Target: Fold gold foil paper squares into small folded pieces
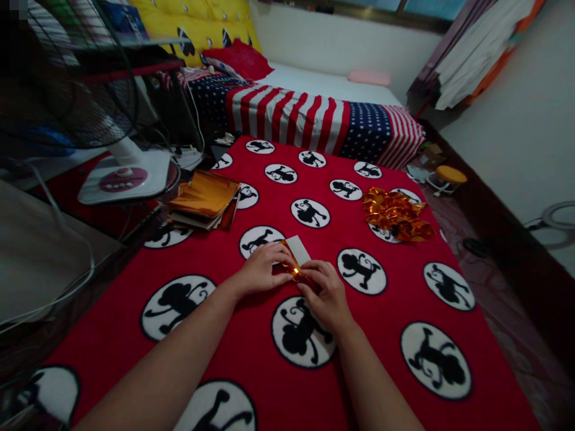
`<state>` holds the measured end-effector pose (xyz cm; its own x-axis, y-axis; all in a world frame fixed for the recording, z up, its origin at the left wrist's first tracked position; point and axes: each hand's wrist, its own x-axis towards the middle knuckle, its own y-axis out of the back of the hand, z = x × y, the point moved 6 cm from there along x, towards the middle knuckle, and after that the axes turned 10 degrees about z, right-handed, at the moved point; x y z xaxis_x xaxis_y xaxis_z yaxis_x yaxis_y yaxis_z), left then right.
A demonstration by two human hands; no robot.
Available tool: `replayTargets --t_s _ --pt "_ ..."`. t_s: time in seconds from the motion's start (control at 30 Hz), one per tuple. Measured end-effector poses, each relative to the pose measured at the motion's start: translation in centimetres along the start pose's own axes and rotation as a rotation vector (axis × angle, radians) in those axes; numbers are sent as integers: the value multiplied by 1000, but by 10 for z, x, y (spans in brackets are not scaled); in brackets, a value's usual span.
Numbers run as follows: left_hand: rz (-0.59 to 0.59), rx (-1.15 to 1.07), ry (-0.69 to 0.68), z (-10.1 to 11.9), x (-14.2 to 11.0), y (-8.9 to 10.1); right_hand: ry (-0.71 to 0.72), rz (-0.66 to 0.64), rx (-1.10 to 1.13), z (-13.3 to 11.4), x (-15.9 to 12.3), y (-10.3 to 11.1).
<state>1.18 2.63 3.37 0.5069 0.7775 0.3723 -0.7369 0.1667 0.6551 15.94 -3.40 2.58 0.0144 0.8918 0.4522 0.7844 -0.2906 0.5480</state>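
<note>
Between my two hands is a small sheet of gold foil paper (298, 249), its pale back showing at the top and a shiny gold fold along its near side. My left hand (265, 267) pinches the left part of that fold with thumb and fingers. On the right part, my right hand (327, 292) grips the same paper, fingertips close to those of the left. The fingers hide some of the fold. A stack of gold foil sheets (204, 194) lies to the left, and a pile of folded gold foil pieces (395, 212) sits to the right.
A red cloth with monkey prints (381, 323) covers the surface under my hands. At the left stands a fan with a white base (153, 173), with cables nearby. Beyond is a bed with a striped and starred cover (287, 117). A yellow-topped stool (450, 175) stands at right.
</note>
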Motion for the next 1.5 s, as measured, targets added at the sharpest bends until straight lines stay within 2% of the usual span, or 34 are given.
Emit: replayTargets --t_s 0.2,0.53,0.97,1.23,1.5 --pt "23 -31 -16 0 1 -1 -3 -1 -6 1 0 -1" --pt "76 -5 22 -14 1 -10 -16 60 -81 4 3 -2" --pt "91 -49 34 -10 1 -6 -57 65 -165 0 3 -1" --pt "73 -19 49 -10 1 -7 -61 76 -255 0 -8 0" --pt "63 8 78 -7 2 -7 -78 67 -222 -1 -14 3"
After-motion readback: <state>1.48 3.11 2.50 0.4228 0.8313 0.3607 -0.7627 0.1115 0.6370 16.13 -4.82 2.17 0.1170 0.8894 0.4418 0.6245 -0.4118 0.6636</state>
